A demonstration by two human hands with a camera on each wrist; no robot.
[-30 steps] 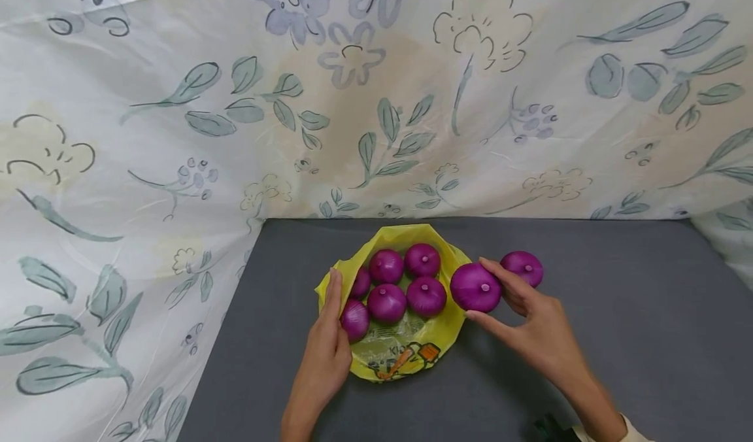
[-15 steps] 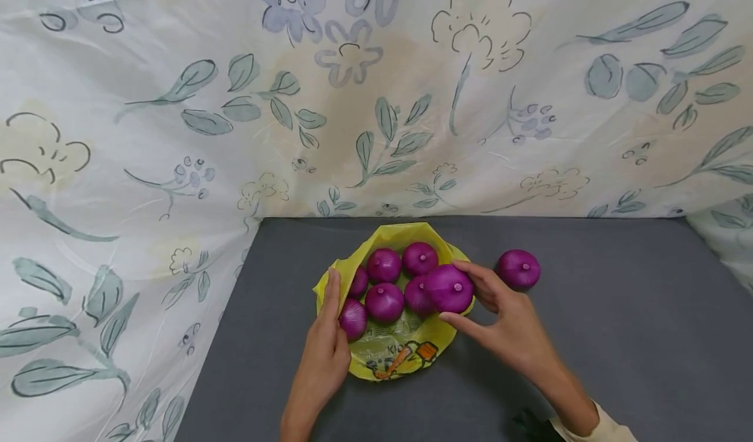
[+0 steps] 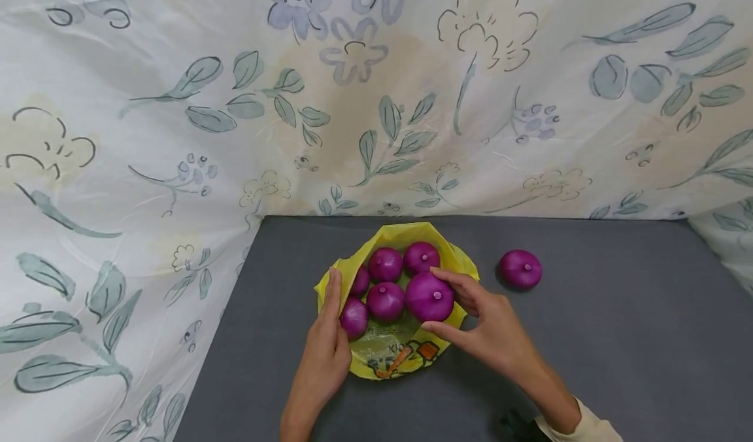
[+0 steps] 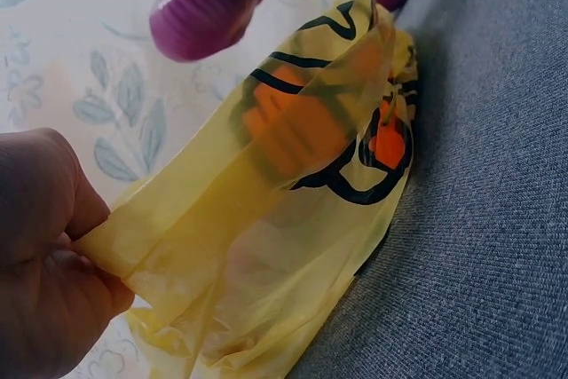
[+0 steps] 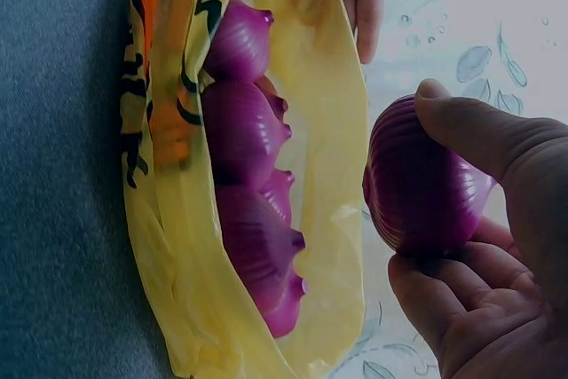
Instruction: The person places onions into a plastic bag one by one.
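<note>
A yellow plastic bag (image 3: 385, 233) stands with its mouth open, several purple onions (image 3: 385, 301) inside it. My left hand (image 3: 320, 350) pinches the left side of the bag's rim between thumb and fingers, as the left wrist view (image 4: 44, 246) of that hand shows. Between the thumb and fingertips of my right hand (image 3: 500, 337) is another purple onion (image 3: 425, 296), held just above the bag's mouth. From the right wrist, that held onion (image 5: 422, 179) appears apart from the onions in the bag (image 5: 244, 135).
One loose onion (image 3: 520, 270) lies on the dark grey tabletop (image 3: 618, 324), to the right of the bag. Behind and to the left hangs a pale cloth (image 3: 329, 154) with flowers and leaves. A small dark object (image 3: 520, 425) shows near the right sleeve.
My right hand has carried its onion leftward, from beside the bag's right edge to over its mouth. The left hand keeps its hold on the rim.
</note>
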